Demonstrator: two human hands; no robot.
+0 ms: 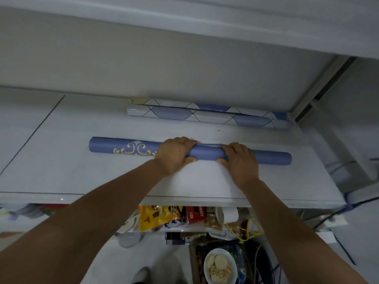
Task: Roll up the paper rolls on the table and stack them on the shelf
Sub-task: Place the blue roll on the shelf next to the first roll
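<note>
Foreground, 6 o'clock: a bowl [220, 265] of pale food is seen below the table edge, with a yellow bag [155, 218] and a red box [195, 214] just beyond it. Centre: a blue paper roll [123, 147] with a gold ornament is laid crosswise on the white table [61, 160], from 9 to 3 o'clock. Its middle is gripped by the left hand [174, 154] and the right hand [240, 162], fingers curled over the top and thumbs tucked against the near side. Behind, at 12 o'clock: two diamond-patterned rolls [205, 115] are laid touching, parallel to the wall.
</note>
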